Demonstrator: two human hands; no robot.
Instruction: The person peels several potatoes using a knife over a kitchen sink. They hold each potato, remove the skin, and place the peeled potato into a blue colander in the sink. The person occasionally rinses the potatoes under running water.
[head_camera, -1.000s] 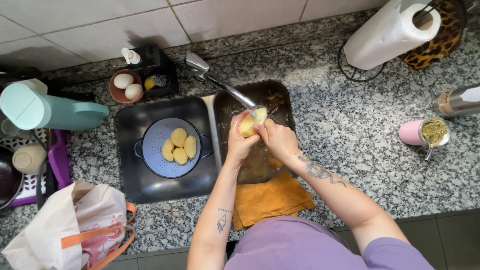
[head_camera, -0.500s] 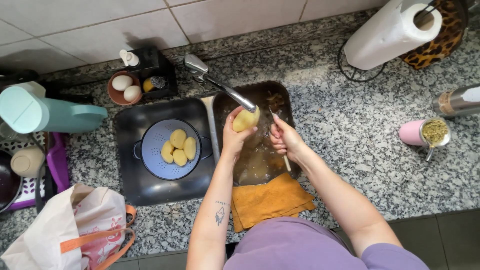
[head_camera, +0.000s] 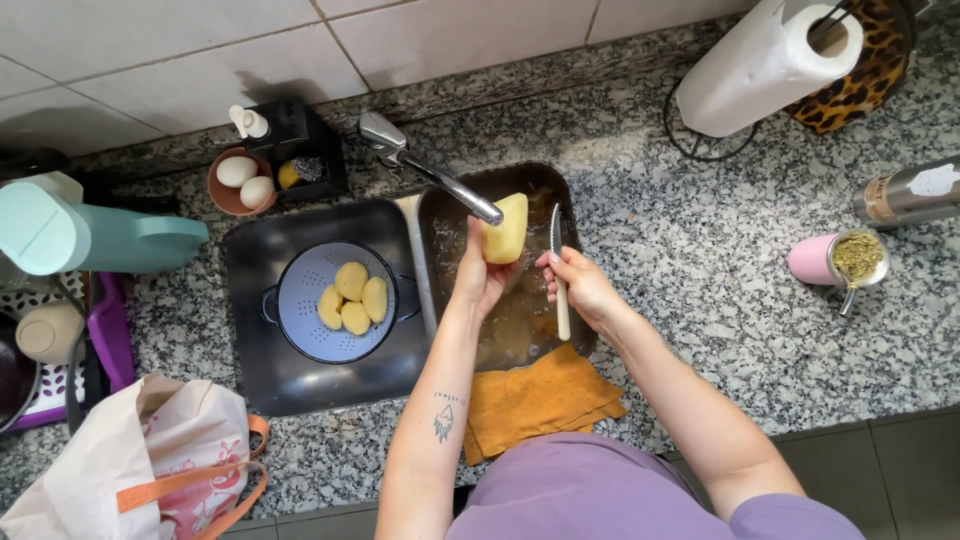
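Observation:
My left hand (head_camera: 478, 275) holds a peeled yellow potato (head_camera: 506, 228) up under the spout of the metal faucet (head_camera: 428, 168), above the right sink basin (head_camera: 560, 190). My right hand (head_camera: 580, 285) grips a small knife (head_camera: 558, 270) with a white handle, its blade pointing up, just right of the potato. In the left basin (head_camera: 250, 350) sits a pale blue colander (head_camera: 300, 320) with several peeled potatoes (head_camera: 352, 297) in it.
An orange cloth (head_camera: 535, 400) hangs over the counter's front edge. A bowl with two eggs (head_camera: 240, 180), a teal jug (head_camera: 90, 235), a paper towel roll (head_camera: 760, 65), a pink cup with green herb (head_camera: 835, 260) and a cloth bag (head_camera: 150, 460) stand around on the granite counter.
My right hand has come away from the potato and now holds the knife apart to the right. My left hand keeps the potato raised at the faucet.

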